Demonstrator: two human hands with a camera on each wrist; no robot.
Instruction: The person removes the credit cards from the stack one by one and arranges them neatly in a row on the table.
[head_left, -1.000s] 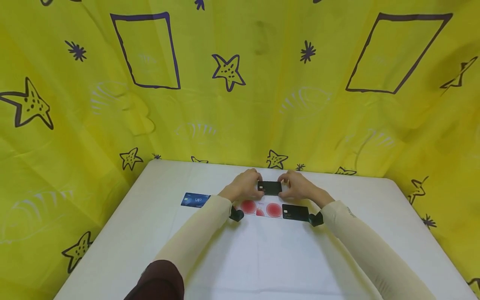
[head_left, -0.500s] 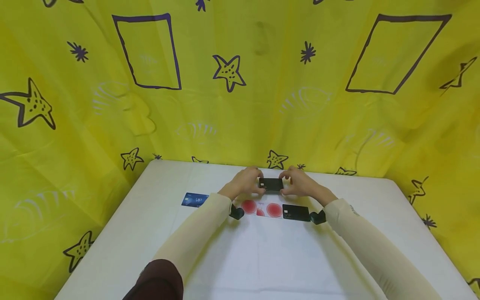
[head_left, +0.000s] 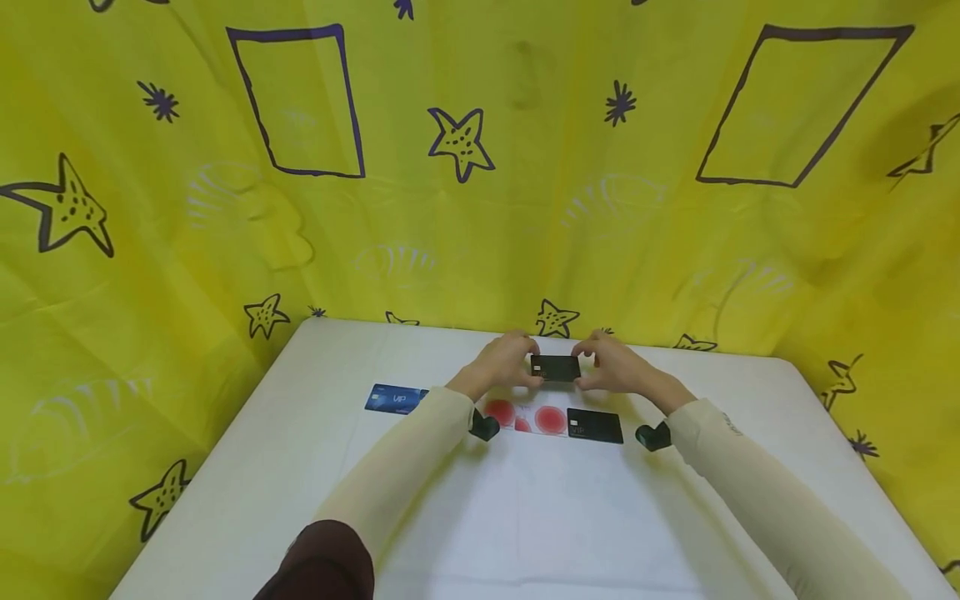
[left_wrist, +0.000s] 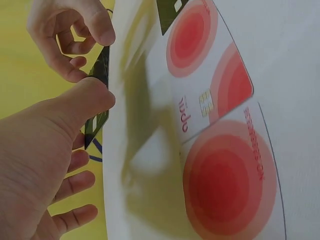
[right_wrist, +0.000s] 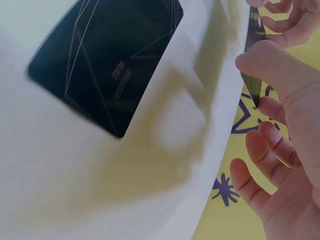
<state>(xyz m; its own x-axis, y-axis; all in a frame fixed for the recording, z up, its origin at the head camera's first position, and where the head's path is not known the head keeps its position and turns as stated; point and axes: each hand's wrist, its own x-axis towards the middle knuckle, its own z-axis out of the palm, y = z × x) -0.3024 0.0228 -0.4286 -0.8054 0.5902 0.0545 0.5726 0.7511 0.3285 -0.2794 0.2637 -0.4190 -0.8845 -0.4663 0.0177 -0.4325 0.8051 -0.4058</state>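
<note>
Both hands hold one black bank card [head_left: 555, 368] by its short ends, toward the back of the table. My left hand [head_left: 504, 362] pinches the left end between thumb and fingers. The right end is pinched by my right hand [head_left: 611, 367]. In the left wrist view the card [left_wrist: 100, 70] is raised off the tabletop, seen nearly edge-on. Below it lies a row: two white cards with red circles, one [left_wrist: 225, 180] nearer the left wrist and one [left_wrist: 192, 65] beside it, then a second black VIP card [head_left: 595, 425] at the right end.
A blue VIP card [head_left: 395, 399] lies left of the row, partly covered by the left sleeve [head_left: 408, 462]. The white table [head_left: 570, 517] ends at a yellow curtain [head_left: 465, 233] with star drawings. A dark wrist-camera part [head_left: 654, 437] shows at the right cuff.
Both hands have shifted a little to the right and slightly toward the back with the black card between them. The cards lying on the table stay in place.
</note>
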